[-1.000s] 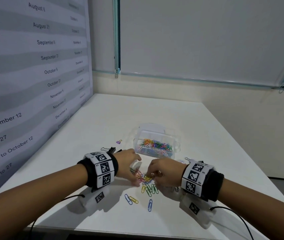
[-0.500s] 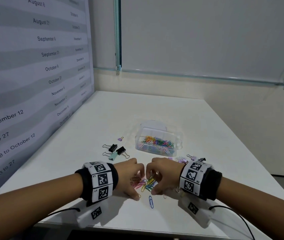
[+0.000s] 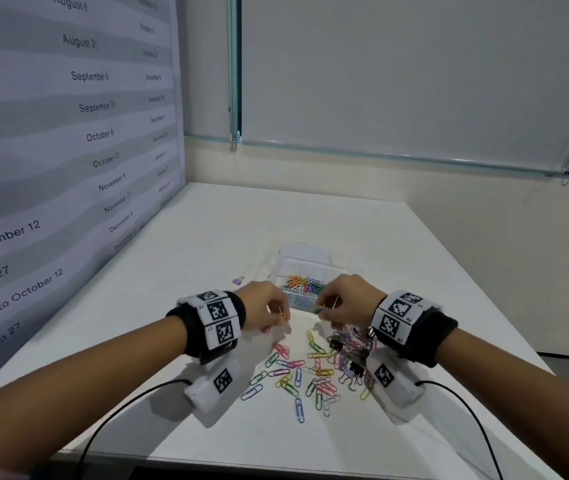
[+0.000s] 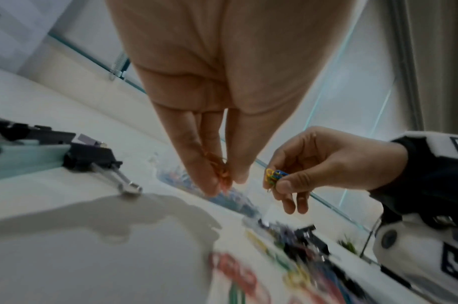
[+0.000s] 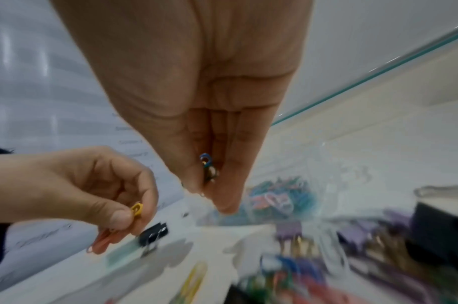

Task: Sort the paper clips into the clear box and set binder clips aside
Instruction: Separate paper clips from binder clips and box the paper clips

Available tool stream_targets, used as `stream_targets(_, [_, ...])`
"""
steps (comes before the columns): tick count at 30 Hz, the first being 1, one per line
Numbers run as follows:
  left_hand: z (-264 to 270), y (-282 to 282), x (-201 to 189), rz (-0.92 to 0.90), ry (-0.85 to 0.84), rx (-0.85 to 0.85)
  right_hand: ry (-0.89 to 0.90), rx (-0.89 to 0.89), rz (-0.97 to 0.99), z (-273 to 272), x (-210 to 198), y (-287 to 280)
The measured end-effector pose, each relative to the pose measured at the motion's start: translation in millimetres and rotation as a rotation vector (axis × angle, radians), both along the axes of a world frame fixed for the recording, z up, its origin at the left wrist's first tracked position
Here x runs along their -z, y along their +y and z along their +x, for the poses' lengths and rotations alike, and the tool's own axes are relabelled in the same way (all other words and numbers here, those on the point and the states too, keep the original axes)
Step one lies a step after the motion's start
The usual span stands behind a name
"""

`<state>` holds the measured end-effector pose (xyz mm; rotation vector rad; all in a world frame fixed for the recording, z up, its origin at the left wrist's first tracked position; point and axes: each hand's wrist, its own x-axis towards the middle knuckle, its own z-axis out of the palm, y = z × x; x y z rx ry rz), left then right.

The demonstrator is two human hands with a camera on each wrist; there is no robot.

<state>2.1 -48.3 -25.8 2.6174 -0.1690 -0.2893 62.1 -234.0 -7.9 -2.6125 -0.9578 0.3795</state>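
My left hand (image 3: pixel 277 315) hangs above the table just left of the clear box (image 3: pixel 305 265) and pinches a few paper clips (image 5: pixel 134 216), yellow and pink. My right hand (image 3: pixel 326 308) hovers at the box's near edge, pinching blue, yellow and green paper clips (image 4: pixel 274 176). The box holds a heap of coloured paper clips (image 3: pixel 305 284). Loose paper clips (image 3: pixel 296 372) lie scattered on the white table (image 3: pixel 206 244) below my hands. A pile of black and purple binder clips (image 3: pixel 348 344) sits under my right wrist.
A small purple binder clip (image 3: pixel 238 280) lies left of the box. Black and mint binder clips (image 4: pixel 66 156) sit beside my left hand. A wall poster (image 3: pixel 51 150) runs along the table's left edge. Cables trail from both wrist cameras over the front edge.
Both hands have lifted off the loose pile with paper clips pinched in their fingers and moved away from me toward the clear box. The scattered clips below are now uncovered.
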Motion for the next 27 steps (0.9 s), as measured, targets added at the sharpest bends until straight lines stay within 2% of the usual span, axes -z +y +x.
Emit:
stream_targets(5, [34.5, 3.9, -10.5, -0.185, -0.109, -0.171, -0.161, 0.168, 0.127, 28.6, -9.4, 2.8])
stream_targets(7, [47.7, 2.5, -13.0, -0.226, -0.125, -0.21, -0.174, 0.197, 0.133, 33.1, -7.1, 4.3])
stream_targets(11, [64.6, -3.2, -16.2, -0.279, -0.163, -0.274, -0.164, 0.097, -0.079, 26.1, 2.4, 9.0])
stream_targets(14, [69.5, -9.9, -15.6, -0.316, -0.175, -0.302, -0.209, 0.021, -0.128, 16.4, 6.6, 11.7])
stream_targets(18, [65.7, -15.4, -12.6, -0.402, -0.103, -0.227, -0.204, -0.046, -0.113, 7.2, 7.3, 9.4])
stream_targets(23, [54.1, -14.5, -14.9, -0.391, -0.021, -0.156, -0.203, -0.094, -0.097, -4.9, 3.3, 4.0])
stream_targets(27, [34.9, -7.3, -17.9, -0.256, -0.097, -0.048, -0.278, -0.13, -0.042, -16.8, 3.9, -1.9])
